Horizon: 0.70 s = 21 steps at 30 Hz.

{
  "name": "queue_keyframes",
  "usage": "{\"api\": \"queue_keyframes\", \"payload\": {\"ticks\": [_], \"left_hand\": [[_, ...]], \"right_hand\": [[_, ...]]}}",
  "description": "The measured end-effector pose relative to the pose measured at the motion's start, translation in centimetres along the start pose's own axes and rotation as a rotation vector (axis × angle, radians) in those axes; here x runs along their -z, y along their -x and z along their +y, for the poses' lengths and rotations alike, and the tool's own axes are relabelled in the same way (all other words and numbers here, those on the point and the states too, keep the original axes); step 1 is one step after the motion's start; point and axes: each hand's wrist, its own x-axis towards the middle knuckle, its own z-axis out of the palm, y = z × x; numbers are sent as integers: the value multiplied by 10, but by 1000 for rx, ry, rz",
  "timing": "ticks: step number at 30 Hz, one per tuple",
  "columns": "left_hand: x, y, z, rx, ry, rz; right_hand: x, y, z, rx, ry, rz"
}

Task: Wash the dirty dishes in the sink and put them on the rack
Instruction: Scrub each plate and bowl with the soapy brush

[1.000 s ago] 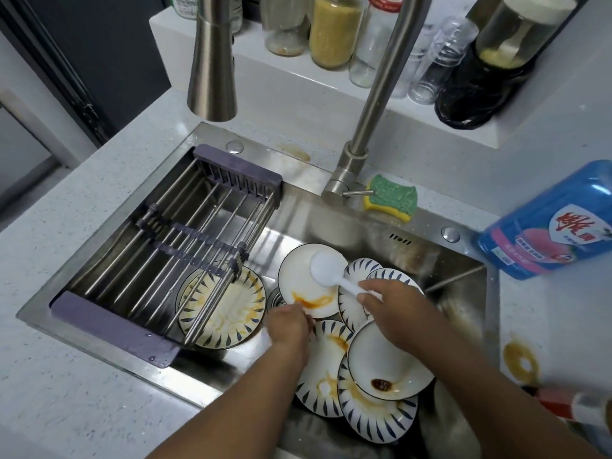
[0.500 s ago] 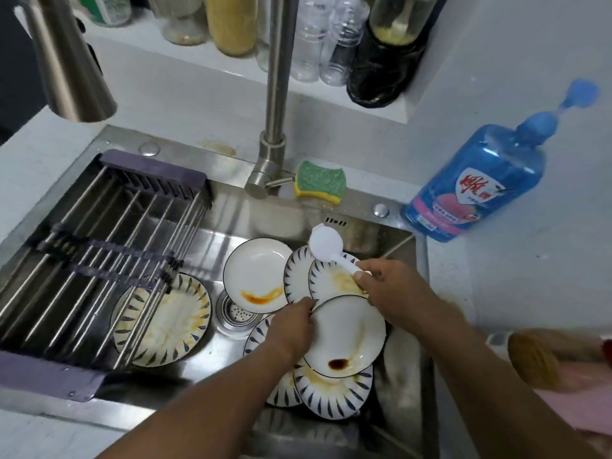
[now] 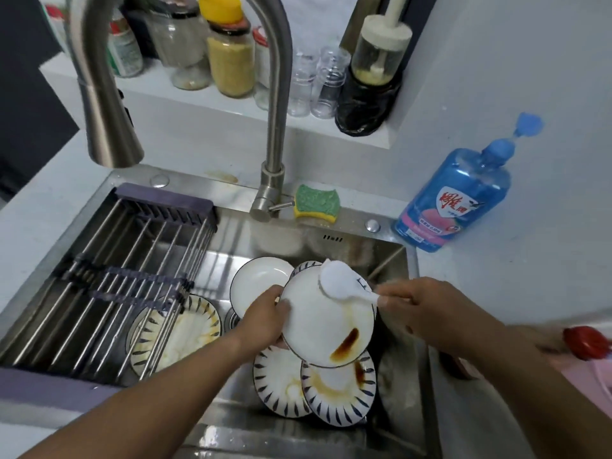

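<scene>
Filling most of the view, the sink point(image 3: 238, 236) keeps every dirty dish low, where splashes stay inside. Across its left half lies the rack point(image 3: 132, 260), placed so that washed pieces can drip straight into the basin. None of the dishes is on it, and one striped plate point(image 3: 178, 336) lies partly under its bars.

Near the front a pile point(image 3: 341, 392) of stained dishes lies overlapped on the sink floor, waiting.

Above that pile the plate point(image 3: 324, 323) is held up and tilted towards the person, so its face is open to scrubbing. A brown stain point(image 3: 346, 342) shows near its lower edge.

The left hand point(image 3: 265, 323) grips the left rim, thumb point(image 3: 283, 306) pressed on the face and fingers curled behind, apparently to brace it against the scrubbing.

The right hand point(image 3: 420, 306) has its fingers point(image 3: 394, 293) curled round the brush point(image 3: 337, 279) handle. The white head rests on the plate's upper edge, apart from the stain. Washing looks barely begun.
</scene>
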Motion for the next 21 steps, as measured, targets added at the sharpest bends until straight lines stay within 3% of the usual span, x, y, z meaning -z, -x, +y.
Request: {"api": "queue_keyframes", "payload": {"ticks": [4, 8, 12, 16, 21], "left_hand": [[47, 14, 34, -158, -42, 99], [85, 41, 66, -234, -20, 117], [106, 75, 84, -316, 24, 140], [119, 102, 82, -344, 84, 136], [122, 113, 70, -328, 159, 228]], "right_hand": [[13, 20, -27, 45, 279, -93], [19, 39, -58, 73, 443, -67], [14, 46, -79, 108, 438, 7], [-7, 56, -105, 167, 218, 93], [-34, 83, -117, 219, 293, -17]]}}
